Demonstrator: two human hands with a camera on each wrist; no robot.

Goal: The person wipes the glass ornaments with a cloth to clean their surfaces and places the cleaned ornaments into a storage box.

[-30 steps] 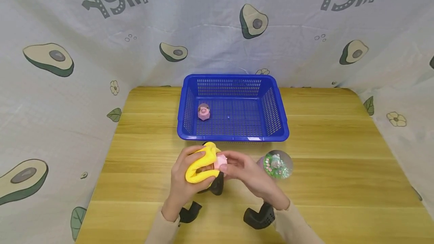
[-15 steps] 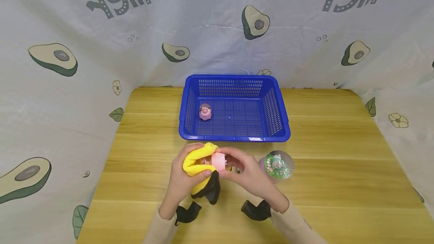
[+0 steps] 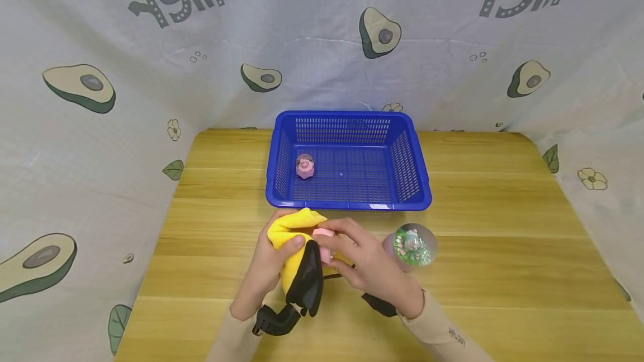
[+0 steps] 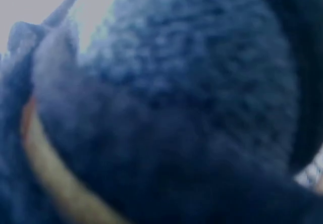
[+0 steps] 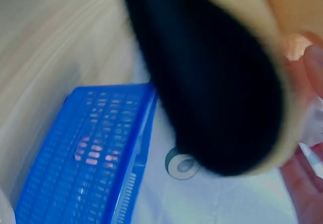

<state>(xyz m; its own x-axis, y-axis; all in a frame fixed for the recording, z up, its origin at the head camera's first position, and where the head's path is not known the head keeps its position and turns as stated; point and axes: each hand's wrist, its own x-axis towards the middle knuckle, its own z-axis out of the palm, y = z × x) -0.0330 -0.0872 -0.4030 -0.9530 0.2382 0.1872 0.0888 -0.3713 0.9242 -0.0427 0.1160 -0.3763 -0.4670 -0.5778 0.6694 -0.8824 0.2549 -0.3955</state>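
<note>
My left grip point(image 3: 266, 264) curls round the yellow cloth point(image 3: 290, 267); my right grip point(image 3: 369, 264) pinches the pink ornament point(image 3: 325, 254). It sits between both, at the cloth's right edge, its long axis hidden.

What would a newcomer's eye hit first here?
Probably the bright yellow-and-black cloth gripped in the left hand, beside the pink piece in the right hand. Next, the blue basket just beyond, with a small pink globe toward its left end. Then the larger clear globe right of the hands.
</note>
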